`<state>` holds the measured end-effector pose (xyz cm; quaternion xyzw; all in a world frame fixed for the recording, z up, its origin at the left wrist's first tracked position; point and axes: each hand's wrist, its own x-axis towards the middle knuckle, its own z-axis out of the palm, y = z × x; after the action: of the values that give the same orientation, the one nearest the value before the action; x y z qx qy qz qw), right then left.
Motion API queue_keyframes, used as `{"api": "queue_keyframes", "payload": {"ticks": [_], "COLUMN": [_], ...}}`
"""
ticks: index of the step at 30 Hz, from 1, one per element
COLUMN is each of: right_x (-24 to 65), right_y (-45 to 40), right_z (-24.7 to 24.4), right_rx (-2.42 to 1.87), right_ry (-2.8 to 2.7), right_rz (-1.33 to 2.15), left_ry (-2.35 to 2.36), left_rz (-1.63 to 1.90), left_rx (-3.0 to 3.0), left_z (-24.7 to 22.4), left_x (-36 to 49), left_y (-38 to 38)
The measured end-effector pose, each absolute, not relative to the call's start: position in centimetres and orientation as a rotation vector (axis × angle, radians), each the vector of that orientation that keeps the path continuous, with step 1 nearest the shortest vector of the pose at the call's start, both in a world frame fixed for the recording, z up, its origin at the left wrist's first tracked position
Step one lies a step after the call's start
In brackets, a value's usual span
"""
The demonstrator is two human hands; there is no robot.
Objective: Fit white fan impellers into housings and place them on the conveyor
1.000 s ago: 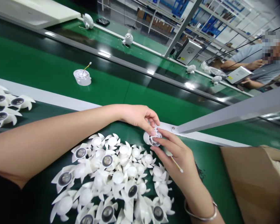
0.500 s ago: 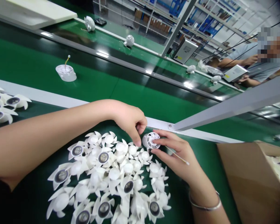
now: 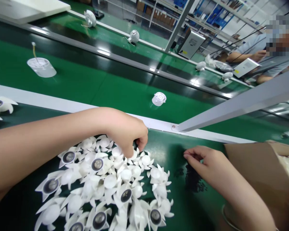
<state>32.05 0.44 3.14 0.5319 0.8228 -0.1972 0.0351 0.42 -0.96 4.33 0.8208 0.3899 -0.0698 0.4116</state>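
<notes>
Many small white fan blades (image 3: 110,181) lie heaped on the dark green table, some showing round dark hubs. Over the heap's back edge, my left hand (image 3: 132,136) bends its fingers down among the blades; what lies between the fingertips is hidden. To the right of the heap, my right hand (image 3: 199,158) is just above the table, thumb and fingertips pinched together around something I cannot make out. A white round housing (image 3: 159,99) sits on the green belt beyond both hands. Farther left on the belt is another white housing (image 3: 42,68) with a wire standing up.
An open cardboard box (image 3: 257,173) of white parts stands at the right. A slanted grey post (image 3: 238,104) rises from the white rail (image 3: 38,98) beyond my hands. More blades lie far left. Across the line, a person in light clothing (image 3: 274,61) works by a metal box (image 3: 246,68).
The round housing that was by my right fingers now stands on the belt. My right hand has let go and moved right; my left hand has moved slightly left, onto the blades. The view has shifted.
</notes>
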Motion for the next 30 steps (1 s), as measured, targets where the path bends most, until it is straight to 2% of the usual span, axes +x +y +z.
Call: {"api": "queue_keyframes", "payload": {"ticks": [8, 16, 19, 25, 30], "right_x": [32.3, 31.2, 30.7, 30.2, 28.2], "right_y": [0.0, -0.9, -1.1, -0.3, -0.7], "right_z": [1.7, 0.8, 0.8, 1.5, 2.2], "right_rx": [1.485, 1.479, 1.52, 1.579, 1.466], "right_ry": [2.696, 2.749, 2.675, 2.691, 2.961], "right_rz": [-0.445, -0.018, 0.014, -0.19, -0.622], "left_ry": [0.894, 0.83, 0.857, 0.794, 0.681], "left_rz": [-0.061, 0.041, 0.223, 0.623, 0.493], "left_rx": [2.065, 2.031, 2.051, 2.167, 2.136], "left_z": [3.5, 3.5, 2.8, 1.4, 1.5], "left_x": [0.6, -0.3, -0.5, 0.5, 0.4], "left_y": [-0.8, 0.1, 0.7, 0.8, 0.7]}}
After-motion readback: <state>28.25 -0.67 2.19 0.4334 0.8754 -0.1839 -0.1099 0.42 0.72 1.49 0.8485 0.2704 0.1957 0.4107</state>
